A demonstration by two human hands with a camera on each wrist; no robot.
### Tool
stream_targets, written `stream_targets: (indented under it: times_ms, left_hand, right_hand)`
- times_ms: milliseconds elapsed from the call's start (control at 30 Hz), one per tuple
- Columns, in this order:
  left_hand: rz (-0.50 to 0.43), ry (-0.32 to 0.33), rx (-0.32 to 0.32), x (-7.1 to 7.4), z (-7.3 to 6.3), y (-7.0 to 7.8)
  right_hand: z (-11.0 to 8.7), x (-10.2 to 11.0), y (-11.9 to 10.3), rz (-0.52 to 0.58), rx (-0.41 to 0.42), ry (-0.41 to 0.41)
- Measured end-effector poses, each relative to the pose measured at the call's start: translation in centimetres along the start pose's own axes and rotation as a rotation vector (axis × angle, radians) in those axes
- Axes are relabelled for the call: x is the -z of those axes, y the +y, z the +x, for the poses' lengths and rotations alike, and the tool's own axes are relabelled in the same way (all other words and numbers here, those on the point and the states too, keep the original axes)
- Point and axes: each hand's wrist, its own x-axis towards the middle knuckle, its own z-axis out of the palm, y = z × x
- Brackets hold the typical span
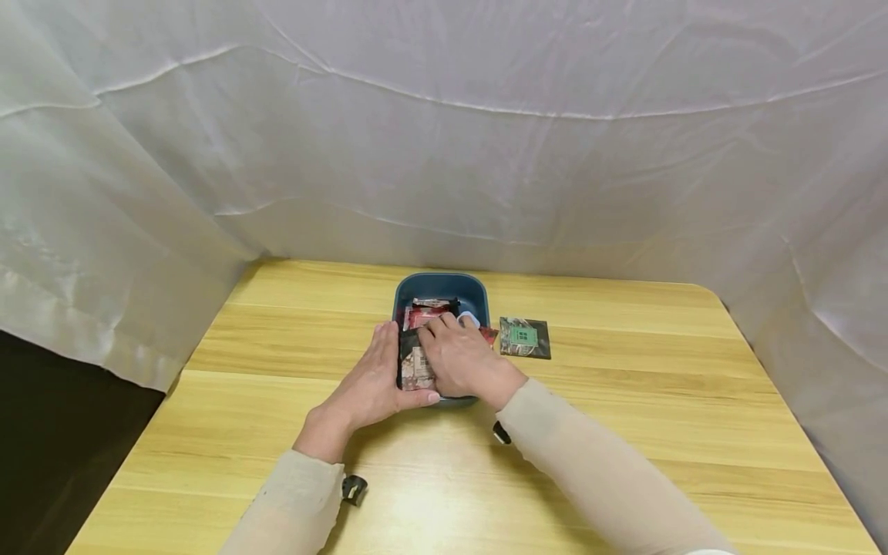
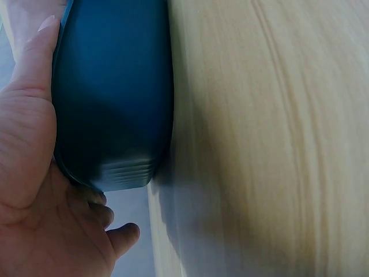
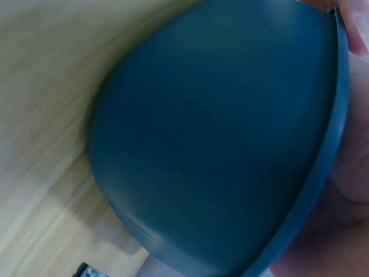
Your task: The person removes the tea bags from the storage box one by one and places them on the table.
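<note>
A dark blue bin [image 1: 451, 281] stands on the table with several sachets in it. My left hand [image 1: 368, 383] lies along its left wall, fingers extended and thumb across the near rim; the left wrist view shows the palm against the bin. My right hand [image 1: 461, 358] reaches down into the bin from the right. Its fingers bend over a black-and-beige sachet [image 1: 417, 368], and I cannot tell whether they pinch it, the thumb being hidden. Behind them lies a red sachet [image 1: 422, 316], and a small white item [image 1: 469, 317] shows at the bin's right side.
To the right of the bin, a dark sachet with a green label [image 1: 524, 338] lies flat on the wooden table [image 1: 645, 401]. A pale curtain [image 1: 444, 177] hangs behind the table's far edge and along both sides. Dark wrist devices sit below both sleeves.
</note>
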Motion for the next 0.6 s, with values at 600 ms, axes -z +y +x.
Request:
stream_targets:
  times_ms: [600]
  left_hand:
    - [0.024,-0.017,0.02,0.2,0.1,0.2]
  right_hand:
    - [-4.0,3.6,7.3,0.283,-0.061,0.136]
